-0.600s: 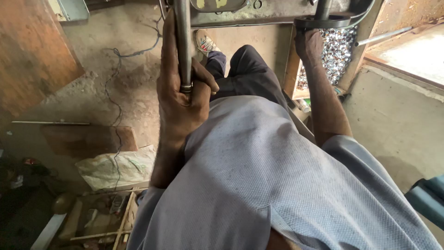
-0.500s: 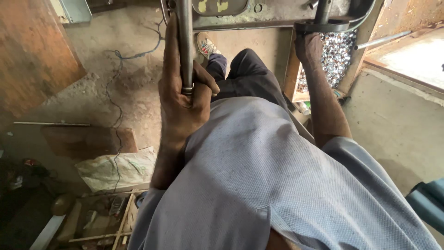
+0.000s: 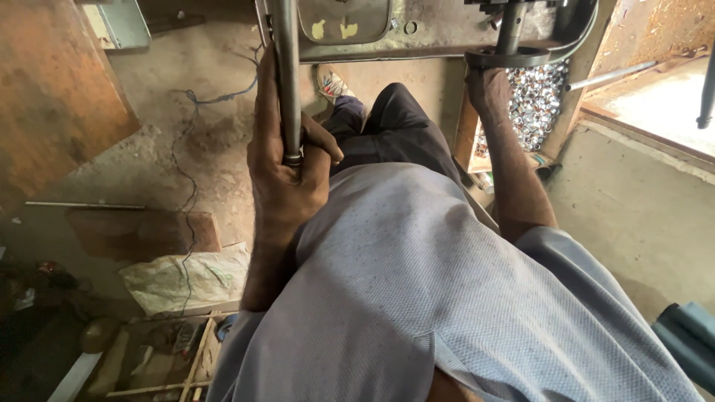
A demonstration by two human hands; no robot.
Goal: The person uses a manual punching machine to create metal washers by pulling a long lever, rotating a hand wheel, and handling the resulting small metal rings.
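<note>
My left hand (image 3: pixel 287 175) is wrapped around the lower end of a long grey metal lever bar (image 3: pixel 284 67) that rises to the machine frame (image 3: pixel 387 33) above. My right hand (image 3: pixel 490 89) reaches up under a round dark metal plate (image 3: pixel 514 58) on a vertical shaft (image 3: pixel 511 22) of the same machine; its fingers are hidden, so I cannot tell what they grip. Beside that hand lies a heap of small shiny metal rings or caps (image 3: pixel 532 97) in a wooden box. My grey shirt and dark trousers fill the middle.
A rusty metal sheet (image 3: pixel 52 97) leans at the left. A loose cable (image 3: pixel 190 141) runs over the dirt floor, with a white sack (image 3: pixel 182 279) and wooden scraps (image 3: pixel 160 357) lower left. A thin rod (image 3: pixel 618 73) and a concrete ledge (image 3: pixel 655 126) lie at the right.
The view has shifted slightly. Both hands stay in the same grip and place.
</note>
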